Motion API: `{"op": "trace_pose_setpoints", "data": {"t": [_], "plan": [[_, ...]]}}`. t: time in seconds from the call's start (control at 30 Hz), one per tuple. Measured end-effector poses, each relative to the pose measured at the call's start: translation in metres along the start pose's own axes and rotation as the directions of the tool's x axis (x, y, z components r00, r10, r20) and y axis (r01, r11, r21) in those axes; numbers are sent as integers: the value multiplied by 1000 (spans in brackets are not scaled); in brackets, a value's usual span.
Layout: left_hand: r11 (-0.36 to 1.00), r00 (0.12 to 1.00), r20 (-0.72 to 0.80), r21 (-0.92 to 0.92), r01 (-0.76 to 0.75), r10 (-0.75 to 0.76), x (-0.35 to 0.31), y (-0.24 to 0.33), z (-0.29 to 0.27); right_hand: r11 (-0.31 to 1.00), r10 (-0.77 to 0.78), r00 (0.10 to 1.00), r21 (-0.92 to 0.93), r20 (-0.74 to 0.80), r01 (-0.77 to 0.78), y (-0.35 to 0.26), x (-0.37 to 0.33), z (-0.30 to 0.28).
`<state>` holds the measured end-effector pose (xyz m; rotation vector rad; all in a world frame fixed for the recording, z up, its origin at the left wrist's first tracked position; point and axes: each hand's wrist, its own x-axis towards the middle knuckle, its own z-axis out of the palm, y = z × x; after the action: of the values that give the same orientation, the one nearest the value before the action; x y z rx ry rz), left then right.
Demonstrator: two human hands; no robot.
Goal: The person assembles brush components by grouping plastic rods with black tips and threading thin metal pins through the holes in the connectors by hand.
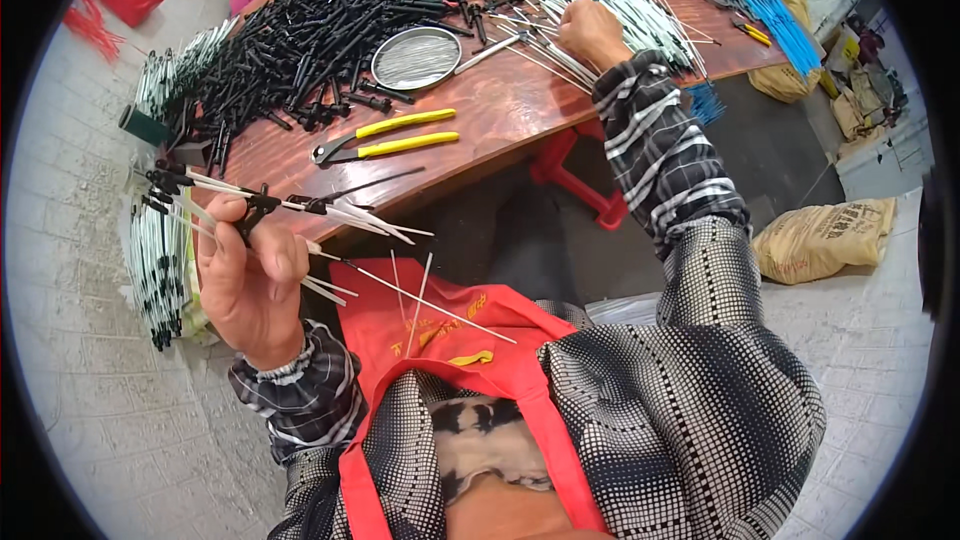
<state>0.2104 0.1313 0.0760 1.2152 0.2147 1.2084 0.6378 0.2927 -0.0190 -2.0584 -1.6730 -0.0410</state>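
Observation:
My left hand (248, 290) is raised off the table's left front corner, fingers closed round a bundle of thin white rods with black plastic joints (262, 208). Its rods spread out to both sides of the fingers. One long, thin rod (430, 302) slants down from this hand over my red apron (400, 315). Across the table, my right hand (592, 32) reaches into the near left edge of a pile of white rods with black ends (640, 15). Those fingers are bent and pressed together; what they grip, if anything, is hidden.
Yellow-handled end-cutting pliers (385, 137) lie near the front edge of the reddish wooden table (500, 120). Behind them are a round tray of thin pins (416, 58) and a heap of black plastic parts (330, 25). A red stool (575, 175) stands beneath.

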Motion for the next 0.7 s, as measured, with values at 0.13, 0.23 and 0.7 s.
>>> {"op": "trace_pose_setpoints", "data": {"t": [0.13,0.23,0.7], "plan": [[998,992,-126,-61,8,-15,5,6,-8,990,3,999,-140,44,3,-10,-10,-9],[991,994,-107,-129,-44,30,12,11,-19,975,-76,997,-211,-6,73,-17,-14,-11],[993,984,-178,-116,-6,-15,7,2,-21,997,56,991,-37,-121,-61,22,21,13]]}}
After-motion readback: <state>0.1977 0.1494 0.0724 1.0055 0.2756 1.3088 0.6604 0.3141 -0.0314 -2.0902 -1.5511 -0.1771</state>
